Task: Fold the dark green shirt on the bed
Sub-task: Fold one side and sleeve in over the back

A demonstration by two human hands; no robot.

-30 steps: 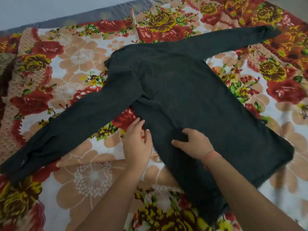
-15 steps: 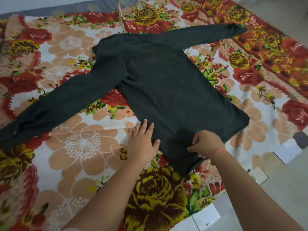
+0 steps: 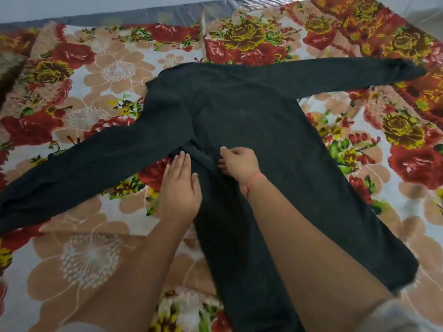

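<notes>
Seen through my remote feed: a sheet [image 3: 96, 75] printed with red, yellow and peach flowers, a shiny grey strip [image 3: 153, 14] along its far edge, brown cloth [image 3: 10, 73] at far left.

The dark green long-sleeved shirt [image 3: 251, 121] is one plain shade all over, so deep that it looks nearly black. The floral cotton bedsheet [image 3: 100, 255] has a white ground printed with large peach flowers, deep red roses, mustard-yellow roses and small green leaves. A thin coral-pink thread band [image 3: 255, 180] circles one wrist. A glossy grey-blue strip [image 3: 119, 16] borders the sheet's far edge.
</notes>
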